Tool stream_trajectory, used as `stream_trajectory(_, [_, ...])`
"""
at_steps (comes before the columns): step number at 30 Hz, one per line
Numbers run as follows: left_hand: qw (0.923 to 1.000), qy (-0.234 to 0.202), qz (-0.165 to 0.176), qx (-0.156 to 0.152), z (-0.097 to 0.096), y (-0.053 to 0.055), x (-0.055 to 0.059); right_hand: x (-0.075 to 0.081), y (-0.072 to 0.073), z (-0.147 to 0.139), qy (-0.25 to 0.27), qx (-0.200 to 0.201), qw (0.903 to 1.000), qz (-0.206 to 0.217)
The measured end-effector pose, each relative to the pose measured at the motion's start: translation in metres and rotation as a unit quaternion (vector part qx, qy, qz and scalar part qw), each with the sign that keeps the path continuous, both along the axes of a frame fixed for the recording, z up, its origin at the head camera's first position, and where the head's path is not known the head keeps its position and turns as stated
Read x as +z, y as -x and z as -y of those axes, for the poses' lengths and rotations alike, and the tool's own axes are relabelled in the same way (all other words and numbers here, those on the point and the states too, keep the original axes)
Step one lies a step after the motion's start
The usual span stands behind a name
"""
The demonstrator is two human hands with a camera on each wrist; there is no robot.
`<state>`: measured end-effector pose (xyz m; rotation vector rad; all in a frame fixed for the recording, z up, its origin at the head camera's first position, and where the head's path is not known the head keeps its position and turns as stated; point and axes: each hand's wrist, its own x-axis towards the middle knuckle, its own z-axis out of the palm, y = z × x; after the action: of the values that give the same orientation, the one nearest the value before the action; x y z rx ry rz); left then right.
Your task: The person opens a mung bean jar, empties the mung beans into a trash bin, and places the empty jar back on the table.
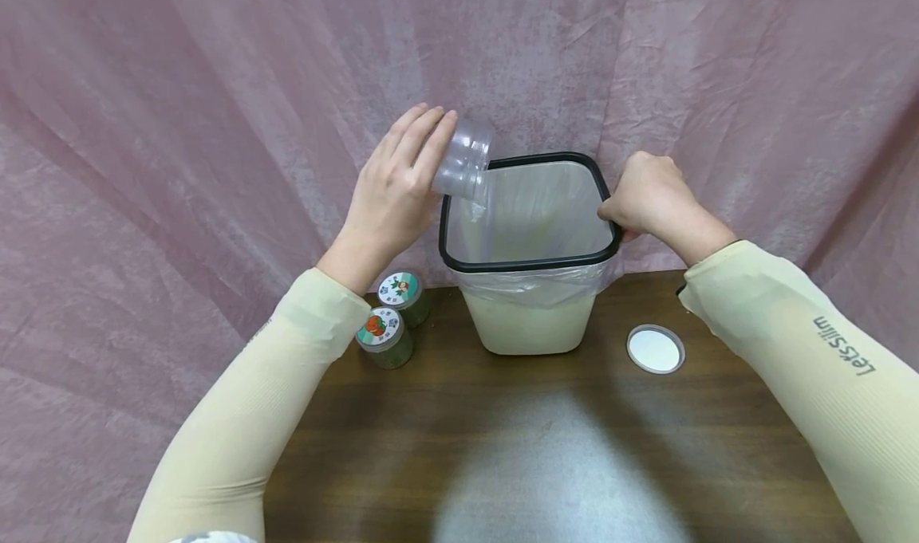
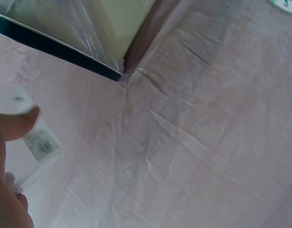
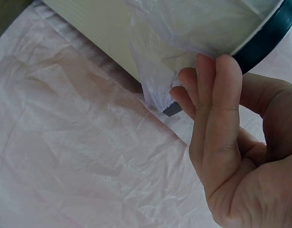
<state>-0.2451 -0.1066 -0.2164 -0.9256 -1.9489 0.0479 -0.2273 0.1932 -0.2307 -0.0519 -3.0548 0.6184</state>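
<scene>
My left hand [image 1: 398, 176] holds a clear plastic jar [image 1: 463, 160] tipped on its side, its mouth facing right over the left rim of a trash bin. A label [image 2: 40, 145] with barcode-like lines shows on the jar in the left wrist view. The cream trash bin [image 1: 527, 321] stands upright with a black rim [image 1: 531, 266] and a thin see-through liner bag [image 1: 553, 276] folded over its edge. At the bin's right side, my right hand [image 1: 649, 196] grips the rim, thumb inside and fingers outside against the bag. The bin's bottom is hidden.
Two lidded jars with dark green contents, a front jar [image 1: 392, 353] and a back jar [image 1: 416, 308], stand left of the bin. A round white lid [image 1: 656, 349] lies to its right on the brown wooden table [image 1: 402, 447]. Pink cloth [image 1: 287, 88] hangs behind.
</scene>
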Motion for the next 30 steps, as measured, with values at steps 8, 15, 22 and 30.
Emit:
stream_trajectory(8, [0.9993, -0.011, 0.035, -0.001, 0.002, 0.000, -0.002, 0.000, 0.000, 0.001, -0.003, 0.002, 1.0000, 0.001])
stream_trajectory(15, [0.9995, 0.013, -0.029, 0.006, 0.002, 0.000, -0.004, 0.001, 0.000, 0.001, -0.001, 0.003, 1.0000, 0.001])
stream_trajectory(22, [0.9996, -0.024, 0.011, -0.005, 0.004, 0.000, -0.006, 0.000, 0.000, -0.001, -0.003, 0.004, 0.9999, -0.011])
stream_trajectory(30, [0.9676, -0.183, 0.173, -0.004, 0.013, -0.004, -0.020, -0.003, 0.003, -0.004, 0.024, 0.005, 0.9997, -0.002])
